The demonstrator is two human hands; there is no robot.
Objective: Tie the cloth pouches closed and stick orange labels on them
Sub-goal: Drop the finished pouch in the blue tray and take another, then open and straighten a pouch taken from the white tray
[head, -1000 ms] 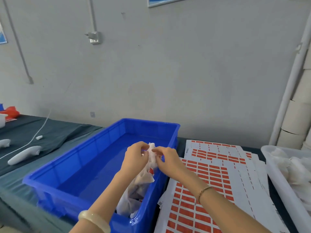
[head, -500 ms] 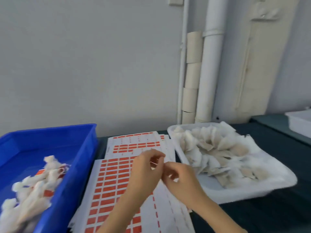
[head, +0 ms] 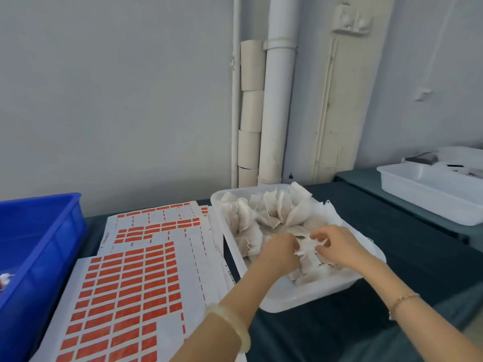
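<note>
Cloth looked limp and light, so left hand (head: 281,253) and right hand (head: 337,246) pinched one pouch (head: 308,249) by its open mouth.

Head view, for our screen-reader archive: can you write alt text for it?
The left hand and right hand pinch a cloth pouch in a white tray heaped with more. Orange label sheets lie left of the tray, then a blue bin.
</note>
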